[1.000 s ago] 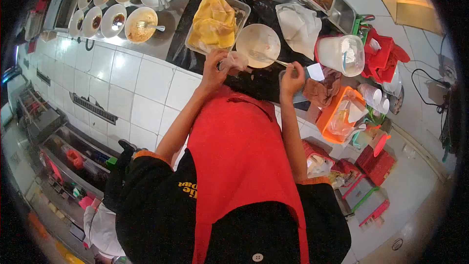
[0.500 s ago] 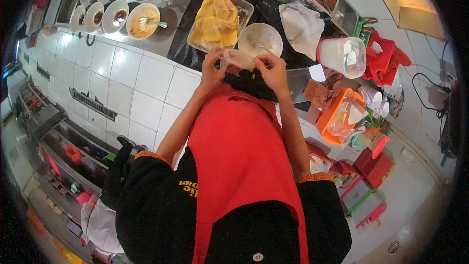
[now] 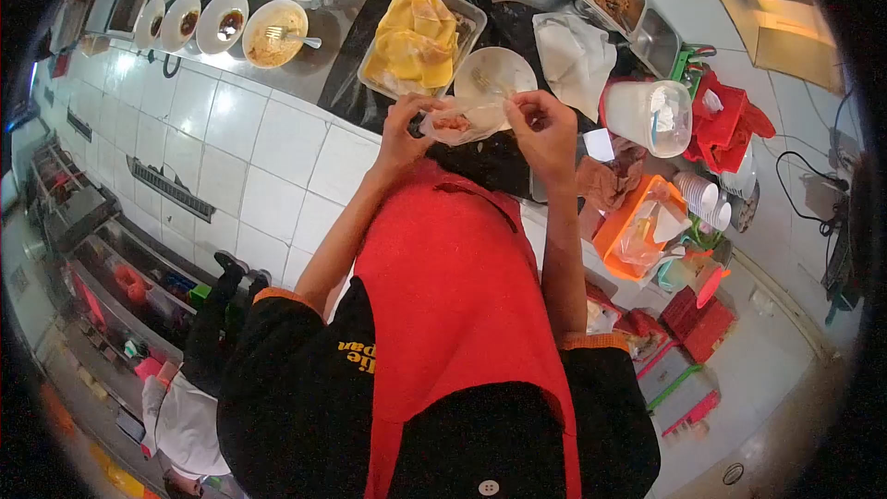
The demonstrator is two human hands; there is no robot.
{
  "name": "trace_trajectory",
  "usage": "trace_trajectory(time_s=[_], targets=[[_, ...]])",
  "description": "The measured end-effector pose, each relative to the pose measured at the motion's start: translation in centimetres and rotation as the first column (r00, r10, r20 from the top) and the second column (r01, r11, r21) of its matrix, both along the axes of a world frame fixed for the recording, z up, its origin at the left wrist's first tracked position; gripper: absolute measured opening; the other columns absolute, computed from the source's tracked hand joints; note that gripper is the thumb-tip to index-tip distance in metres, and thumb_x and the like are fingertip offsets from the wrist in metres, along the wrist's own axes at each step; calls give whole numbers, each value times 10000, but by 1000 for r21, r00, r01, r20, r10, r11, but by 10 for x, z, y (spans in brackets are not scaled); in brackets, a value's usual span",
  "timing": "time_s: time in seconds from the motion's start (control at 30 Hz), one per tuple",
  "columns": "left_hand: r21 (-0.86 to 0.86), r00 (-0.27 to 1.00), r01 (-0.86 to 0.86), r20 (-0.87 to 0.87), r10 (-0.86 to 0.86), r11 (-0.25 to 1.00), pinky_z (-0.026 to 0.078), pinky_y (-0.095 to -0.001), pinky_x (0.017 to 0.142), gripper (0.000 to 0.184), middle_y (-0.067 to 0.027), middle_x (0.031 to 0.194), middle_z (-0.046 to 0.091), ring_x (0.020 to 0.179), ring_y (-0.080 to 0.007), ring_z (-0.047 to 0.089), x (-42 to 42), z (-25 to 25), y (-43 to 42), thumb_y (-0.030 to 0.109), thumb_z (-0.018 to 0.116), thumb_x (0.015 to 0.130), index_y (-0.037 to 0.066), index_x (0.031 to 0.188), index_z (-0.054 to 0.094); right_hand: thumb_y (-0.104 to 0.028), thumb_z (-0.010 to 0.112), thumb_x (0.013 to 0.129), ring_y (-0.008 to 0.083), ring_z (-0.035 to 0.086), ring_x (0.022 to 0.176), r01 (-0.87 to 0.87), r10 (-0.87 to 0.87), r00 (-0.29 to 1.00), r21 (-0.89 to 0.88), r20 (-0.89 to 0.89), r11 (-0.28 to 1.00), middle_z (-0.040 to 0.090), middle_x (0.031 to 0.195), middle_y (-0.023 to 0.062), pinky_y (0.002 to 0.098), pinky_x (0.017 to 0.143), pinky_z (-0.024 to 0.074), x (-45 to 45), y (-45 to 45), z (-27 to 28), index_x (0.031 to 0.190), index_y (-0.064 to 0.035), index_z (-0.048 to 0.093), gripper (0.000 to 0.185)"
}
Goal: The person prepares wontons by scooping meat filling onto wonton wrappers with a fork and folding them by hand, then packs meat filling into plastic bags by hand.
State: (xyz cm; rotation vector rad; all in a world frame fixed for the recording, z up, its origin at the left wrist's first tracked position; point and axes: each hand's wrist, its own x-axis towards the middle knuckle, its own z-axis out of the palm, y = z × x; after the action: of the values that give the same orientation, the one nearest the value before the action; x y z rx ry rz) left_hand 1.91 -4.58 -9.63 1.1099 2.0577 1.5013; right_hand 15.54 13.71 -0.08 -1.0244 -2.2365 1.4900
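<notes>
A small clear plastic bag (image 3: 455,124) with reddish-orange pieces inside is held in front of the apron, stretched sideways. My left hand (image 3: 403,136) is closed around its left end. At the other end, the fingers of my right hand (image 3: 545,127) pinch the bag's thin edge. Just beyond the hands, folded yellow sheets (image 3: 415,35) lie in a clear tray (image 3: 471,28). A white bowl (image 3: 494,60) with a fork in it stands beside the tray, behind my right hand.
White bowls with dark sauce (image 3: 222,23) line the steel counter at the far left, near a used bowl (image 3: 261,54) with a fork. To the right are white paper (image 3: 573,55), a clear tub (image 3: 661,120) and an orange basket (image 3: 610,238). Another person (image 3: 189,420) is at lower left.
My right hand has moved right, drawing the bag out wider. Its reddish-orange contents show more clearly now. My left hand has barely moved.
</notes>
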Motion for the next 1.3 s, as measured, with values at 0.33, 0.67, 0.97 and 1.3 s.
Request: trace_trajectory(time_s=[0.33, 0.67, 0.97, 1.3], targets=[[108, 937, 157, 298, -183, 982, 476, -287, 720, 163, -101, 901, 633, 812, -218, 624, -12, 16, 15, -23, 705, 730, -18, 889, 670, 35, 654, 763, 114, 589, 794, -328, 314, 944, -186, -101, 926, 622, 962, 65, 265, 703, 482, 12, -12, -96, 1036, -14, 662, 278], [45, 984, 83, 157, -89, 996, 425, -249, 614, 90, -78, 800, 582, 710, -150, 569, -13, -1, 5, -32, 661, 783, -35, 872, 652, 11, 676, 811, 88, 587, 721, -162, 110, 934, -127, -339, 979, 599, 812, 26, 223, 609, 453, 20, -18, -92, 945, 16, 666, 134], [108, 975, 110, 179, -128, 988, 457, -272, 720, 68, -99, 854, 622, 791, -170, 592, -18, 9, 14, 3, 663, 829, -28, 889, 656, -287, 773, 758, 252, 568, 1054, -428, 508, 845, 359, -168, 830, 629, 1131, 51, 425, 822, 478, -26, -41, -118, 1006, -82, 654, 342], [-351, 544, 245, 821, 172, 904, 514, -279, 737, 624, -98, 929, 667, 819, -204, 658, 8, -9, -38, 563, 398, 988, 3, 1065, 663, -177, 600, 878, 258, 615, 871, -195, 175, 981, -399, -86, 896, 623, 878, 62, 387, 785, 492, -12, -44, -105, 934, -74, 626, 120]])
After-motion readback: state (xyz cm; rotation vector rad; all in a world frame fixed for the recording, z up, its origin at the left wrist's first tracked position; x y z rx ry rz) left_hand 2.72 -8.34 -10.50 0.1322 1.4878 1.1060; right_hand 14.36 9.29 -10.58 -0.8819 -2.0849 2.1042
